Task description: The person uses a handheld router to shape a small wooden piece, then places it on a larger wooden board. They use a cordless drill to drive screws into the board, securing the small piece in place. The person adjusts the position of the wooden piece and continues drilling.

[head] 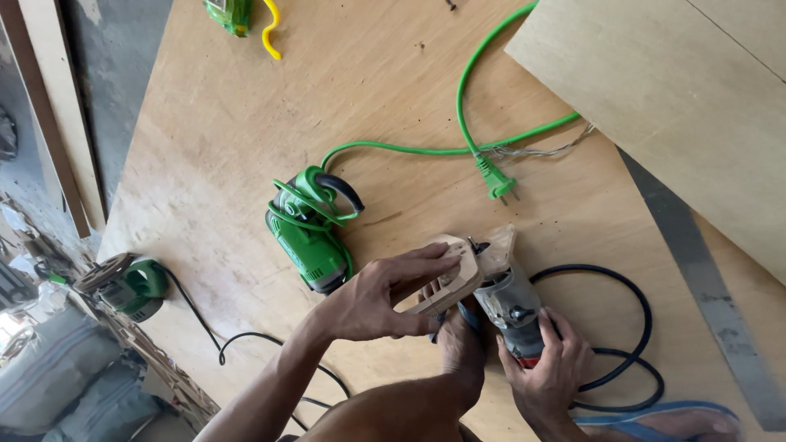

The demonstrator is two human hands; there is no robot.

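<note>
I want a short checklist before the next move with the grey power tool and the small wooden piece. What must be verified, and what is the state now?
1. Left hand grips wooden piece: ok.
2. Right hand holds grey power tool: ok.
3. Fingers away from the tool tip: not ok, the left fingertips lie close beside it.
4. Black cord away from the hands: ok, it loops at the side.
5. Tool switched off: cannot tell.
6. Green plug unplugged, lying on plywood table: ok.
</note>
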